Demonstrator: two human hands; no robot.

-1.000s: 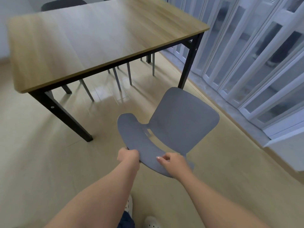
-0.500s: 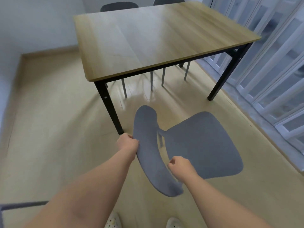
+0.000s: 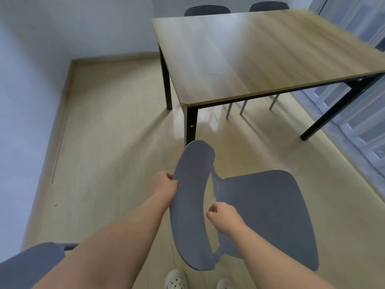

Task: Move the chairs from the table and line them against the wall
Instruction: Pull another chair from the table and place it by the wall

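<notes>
A grey-blue plastic chair [image 3: 262, 215] is in front of me, its curved backrest [image 3: 191, 205] nearest and its seat pointing right. My left hand [image 3: 164, 184] grips the left edge of the backrest. My right hand [image 3: 225, 215] is closed on the backrest's inner edge. The wooden table [image 3: 250, 55] with black legs stands beyond. Two dark chairs [image 3: 207, 10] remain at its far side. Part of another grey-blue chair [image 3: 31, 265] shows at the lower left, near the pale wall [image 3: 31, 80].
Pale wood floor [image 3: 104, 142] stretches to the left between the table and the wall. White-framed glass doors [image 3: 366, 113] run along the right. My white shoes [image 3: 176, 279] are at the bottom edge.
The chair has swung round so its seat points right and has come away from the table. My view has turned left, bringing the left wall and another chair into sight.
</notes>
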